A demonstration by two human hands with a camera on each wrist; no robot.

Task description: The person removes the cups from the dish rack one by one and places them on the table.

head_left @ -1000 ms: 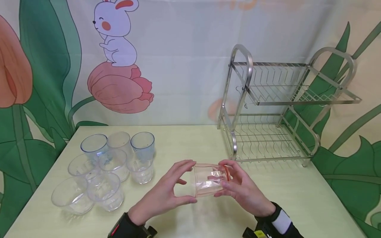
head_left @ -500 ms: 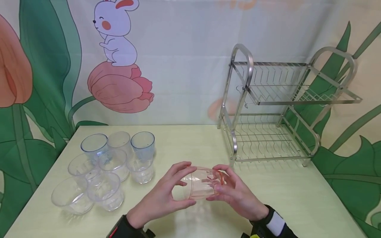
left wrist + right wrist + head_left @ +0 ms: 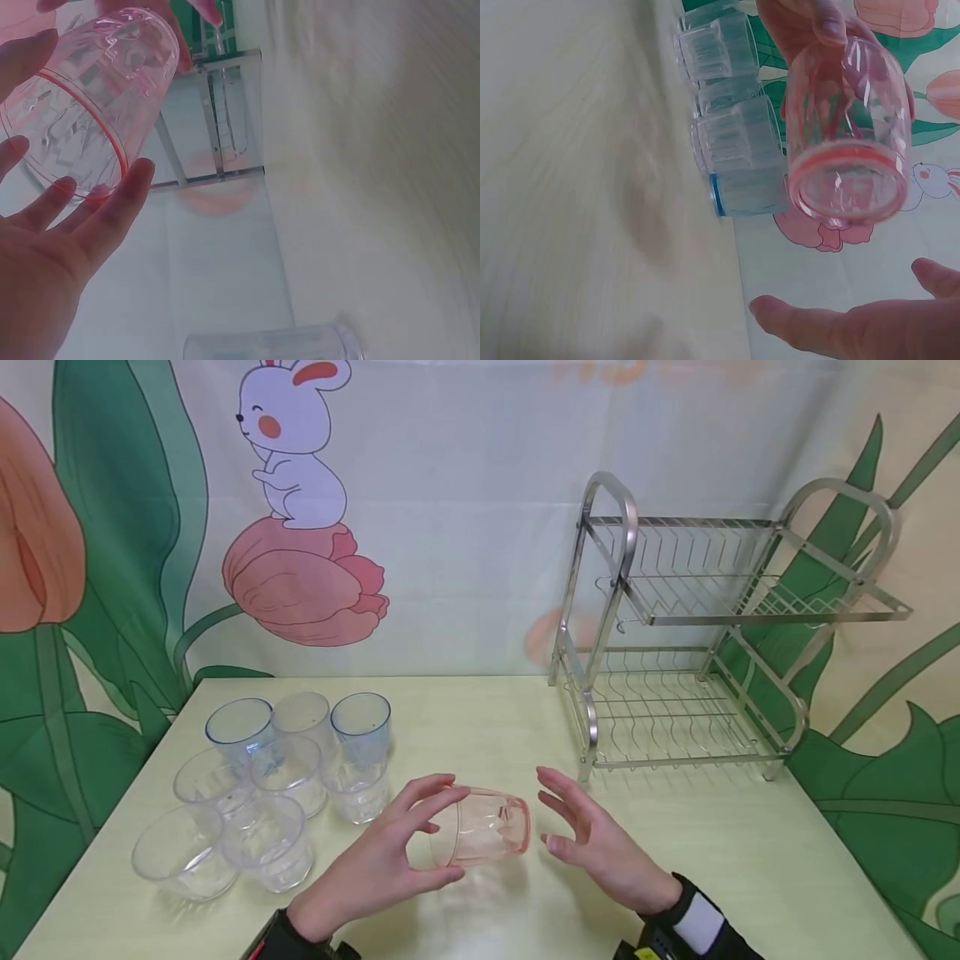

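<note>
A clear pink drinking glass (image 3: 491, 828) lies on its side in the air above the table, its base toward the right and its mouth toward the left. My left hand (image 3: 390, 852) grips it near the rim, thumb below and fingers above. In the left wrist view the fingertips press the red-edged rim of the glass (image 3: 112, 105). To the right of the base, my right hand (image 3: 600, 847) is apart from the glass, fingers spread and holding nothing. The right wrist view shows a gap between the glass (image 3: 847, 142) and the right fingers (image 3: 802, 322).
Several clear glasses (image 3: 266, 843) stand upright at the left of the table (image 3: 465, 718), close together. Two at the back are bluish, one a blue-rimmed glass (image 3: 360, 727). A two-tier metal dish rack (image 3: 690, 618) stands at the back right, before a printed cloth (image 3: 465, 527).
The right hand has let go of the glass's base. The left hand has moved left and slightly down with the glass. The glasses on the table have not moved.
</note>
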